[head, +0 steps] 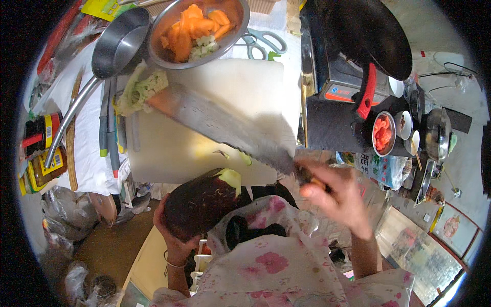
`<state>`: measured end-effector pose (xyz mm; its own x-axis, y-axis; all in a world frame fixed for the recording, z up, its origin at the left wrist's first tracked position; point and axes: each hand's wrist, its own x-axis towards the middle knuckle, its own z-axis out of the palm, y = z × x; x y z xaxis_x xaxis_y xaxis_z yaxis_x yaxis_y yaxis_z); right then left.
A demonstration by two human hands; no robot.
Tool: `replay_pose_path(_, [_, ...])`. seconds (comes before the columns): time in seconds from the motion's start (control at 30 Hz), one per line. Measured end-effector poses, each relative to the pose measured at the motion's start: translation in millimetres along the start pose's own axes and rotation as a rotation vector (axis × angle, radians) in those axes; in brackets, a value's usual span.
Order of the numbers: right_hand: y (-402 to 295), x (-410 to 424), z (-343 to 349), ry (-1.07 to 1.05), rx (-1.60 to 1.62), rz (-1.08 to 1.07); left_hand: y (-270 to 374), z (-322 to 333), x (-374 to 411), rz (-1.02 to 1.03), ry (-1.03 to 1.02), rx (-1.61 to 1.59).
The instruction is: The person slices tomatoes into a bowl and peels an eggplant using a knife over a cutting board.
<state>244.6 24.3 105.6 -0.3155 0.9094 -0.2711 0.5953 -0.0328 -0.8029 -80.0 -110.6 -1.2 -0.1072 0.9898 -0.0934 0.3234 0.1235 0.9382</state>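
My left hand (174, 238) cups the lower end of a large dark purple eggplant (199, 199) at the near edge of the white cutting board (245, 84). Pale flesh shows where skin is gone at the eggplant's upper end. In my right hand (333, 195), blurred, is the dark handle of a broad kitchen knife (226, 119). Its blade slants up and left over the board, apart from the eggplant. Small green-edged scraps (245, 158) lie below the blade. A piece of cauliflower (144, 90) sits at the board's left, partly behind the blade tip.
Behind the board stand a steel bowl (238, 34) of orange pieces and chopped cauliflower, grey-handled scissors (264, 42) and a long-handled metal ladle (119, 46). To the right are a red-handled black pan (376, 34) on a cooker and a bowl of red pieces (383, 134). Jars (50, 169) stand left.
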Motion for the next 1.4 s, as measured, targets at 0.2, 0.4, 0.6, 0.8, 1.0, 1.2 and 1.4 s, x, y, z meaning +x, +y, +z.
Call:
replay_pose_path(0.2, [45.6, 65.0, -1.5, 0.186, -0.662, -0.358, 2.4, -0.5, 2.0, 0.023, -0.02, -0.024])
replay_pose_path(0.4, [69.5, 103.8, 25.1, 0.27, -0.693, -0.42, -7.6, -0.2, -1.9, 0.006, -0.016, -0.122])
replay_pose_path(0.6, [16.7, 78.7, 66.0, 0.324, -0.495, -0.423, -18.1, 0.1, -3.1, 0.021, -0.02, -0.091])
replay_pose_path(0.8, [6.7, 90.4, 111.4, 0.102, -0.701, -0.345, -23.0, -1.4, -4.0, 0.035, -0.031, -0.141])
replay_pose_path(1.0, [7.7, 85.8, 121.9, -0.052, -0.653, -0.35, -27.8, -5.4, -0.6, 0.096, -0.083, -0.188])
replay_pose_path(1.2, [30.1, 66.0, 115.5, 0.172, -0.16, -0.22, -26.4, -2.9, 3.9, 0.147, -0.091, -0.136])
replay_pose_path(1.4, [80.1, -27.3, 80.2, 0.487, 0.543, 0.37, -25.6, -6.0, -1.6, 0.089, -0.103, -0.08])
